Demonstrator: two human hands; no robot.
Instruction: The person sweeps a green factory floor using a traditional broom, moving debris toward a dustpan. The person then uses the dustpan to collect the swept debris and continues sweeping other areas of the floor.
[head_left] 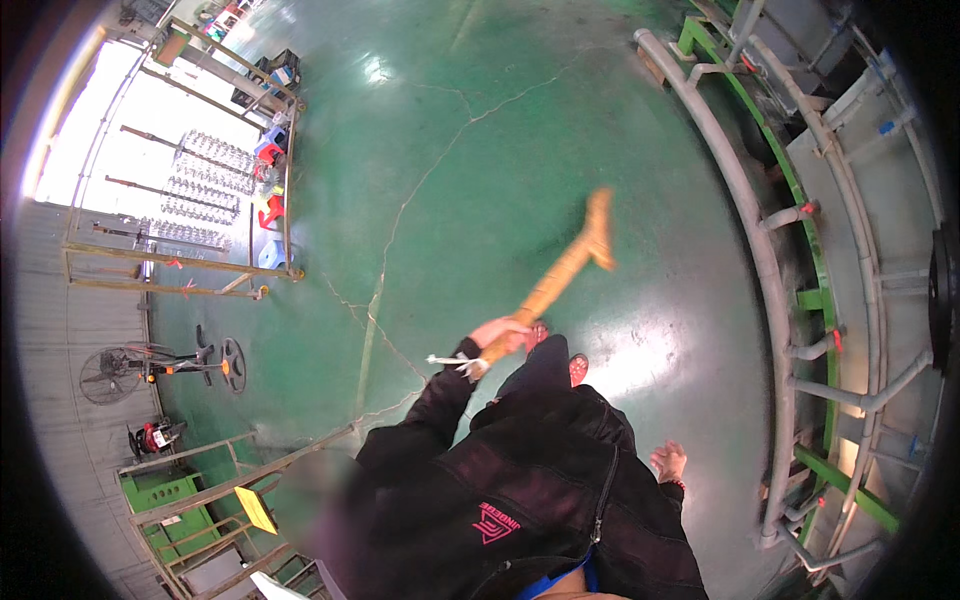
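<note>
My left hand (500, 335) is closed round the near end of a long yellow-tan stick (555, 283) with a forked head. Darker bands cross its length, and motion blurs the far end; I cannot tell its exact kind. A white tie (455, 362) hangs at the gripped end, by my wrist. The stick points forward and to the right, above the green floor (470, 200). My right hand (668, 462) hangs at my side with nothing in it, fingers loosely apart.
Grey pipes (735, 170) with red-handled valves run along the right on a green frame (810, 230). To the left stand a wheeled rack (170, 268) with hanging metal parts, a bicycle (150, 370), a metal-framed cart (290, 460) and a yellow plate (257, 510).
</note>
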